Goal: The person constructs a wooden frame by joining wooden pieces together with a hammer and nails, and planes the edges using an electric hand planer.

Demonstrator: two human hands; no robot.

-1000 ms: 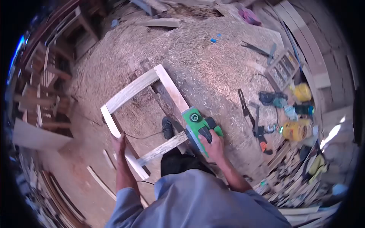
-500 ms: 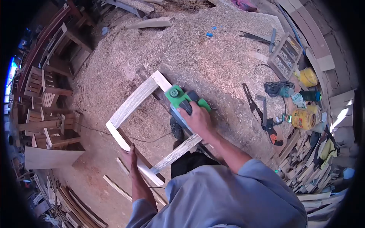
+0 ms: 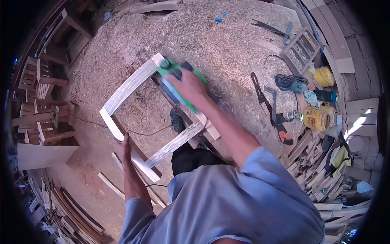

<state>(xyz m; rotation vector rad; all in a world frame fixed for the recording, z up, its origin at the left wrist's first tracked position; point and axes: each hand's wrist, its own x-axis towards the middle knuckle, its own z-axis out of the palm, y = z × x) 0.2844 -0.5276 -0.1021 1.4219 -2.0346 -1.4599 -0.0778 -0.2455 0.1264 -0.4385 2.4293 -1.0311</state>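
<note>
A green electric hand planer rests on the right-hand rail of a four-sided wooden frame, its front knob close to the far corner. My right hand is closed around the planer's dark handle, slightly blurred by motion. My left hand grips the frame's left rail, with fingers wrapped over its outer side. The frame has pale, planed-looking upper faces and darker inner sides. A dark shoe shows through the frame's opening.
Wood shavings cover the floor. On the right lie a handsaw, a coiled-cord power tool, yellow containers and stacked offcuts. Wooden chairs line the left. A cable crosses beneath the frame.
My right hand has pushed the planer forward along the rail toward the far corner. My left hand keeps its hold on the frame. The camera view has shifted slightly.
</note>
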